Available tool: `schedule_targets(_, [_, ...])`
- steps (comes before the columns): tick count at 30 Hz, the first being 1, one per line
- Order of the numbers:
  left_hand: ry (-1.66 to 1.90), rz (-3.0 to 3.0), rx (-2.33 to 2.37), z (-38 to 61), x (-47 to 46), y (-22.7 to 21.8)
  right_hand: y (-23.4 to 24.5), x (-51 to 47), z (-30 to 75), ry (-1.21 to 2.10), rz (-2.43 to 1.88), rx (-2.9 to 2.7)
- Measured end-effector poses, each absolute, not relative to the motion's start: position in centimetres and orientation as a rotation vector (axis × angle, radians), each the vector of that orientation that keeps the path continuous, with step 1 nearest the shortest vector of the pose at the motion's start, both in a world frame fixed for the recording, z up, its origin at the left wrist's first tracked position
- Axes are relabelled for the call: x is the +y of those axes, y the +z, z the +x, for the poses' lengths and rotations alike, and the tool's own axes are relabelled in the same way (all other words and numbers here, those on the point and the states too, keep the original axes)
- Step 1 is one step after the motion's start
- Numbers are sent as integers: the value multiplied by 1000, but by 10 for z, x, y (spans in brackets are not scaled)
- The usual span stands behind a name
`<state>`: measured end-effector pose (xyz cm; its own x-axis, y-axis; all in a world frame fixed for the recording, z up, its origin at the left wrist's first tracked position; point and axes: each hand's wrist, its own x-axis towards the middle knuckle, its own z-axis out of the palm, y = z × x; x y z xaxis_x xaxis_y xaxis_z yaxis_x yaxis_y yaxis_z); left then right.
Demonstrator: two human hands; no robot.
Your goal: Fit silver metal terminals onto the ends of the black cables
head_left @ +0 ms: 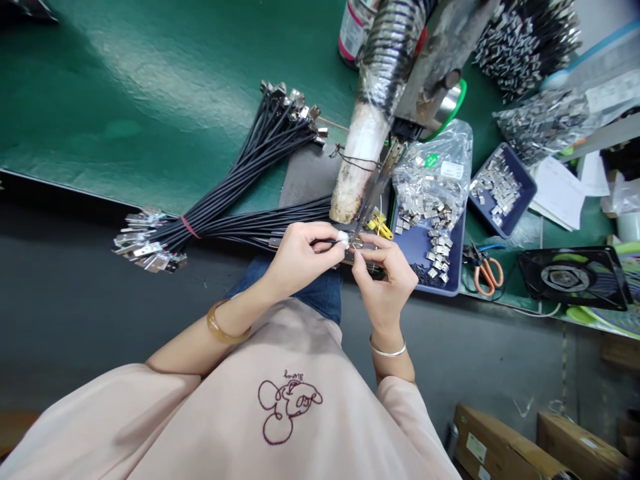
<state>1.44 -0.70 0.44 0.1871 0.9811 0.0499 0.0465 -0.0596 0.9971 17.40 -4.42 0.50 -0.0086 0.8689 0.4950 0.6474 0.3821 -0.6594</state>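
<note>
My left hand [307, 257] is closed in a pinch at the edge of the bench, a white cover on one fingertip. A black cable end appears to sit in that pinch, mostly hidden by the fingers. Close beside it, my right hand [385, 277] pinches a thin silvery wire, which looks like solder. Between the fingertips of both hands comes the tip of a soldering iron [373, 190], slanting down from above. Left of the hands, black cables [235, 177] with metal connectors lie in a bundle, tied by a red band [190, 227]. More loose cables [270, 220] run behind my left hand.
A taped flexible duct [357, 147] hangs just above the hands. On the right stand a blue tray [455, 270] with metal connector shells and a bag, a smaller blue bin [523, 190], orange-handled pliers [487, 275] and a black fan [575, 277]. Cardboard boxes [500, 443] sit below.
</note>
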Motion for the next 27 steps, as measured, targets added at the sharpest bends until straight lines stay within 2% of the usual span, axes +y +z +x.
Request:
schedule_targets(13, [933,1329,1070,12,-7,0,8,-50,175,227,-1295,-1807])
schedule_targets(21, [1020,1450,1087,10,-11,4,10,-51,175,629,-1367,-1595])
schedule_targets(27, [1021,1462,1096,12,-10,3,10,-46,175,415,-1338,-1738])
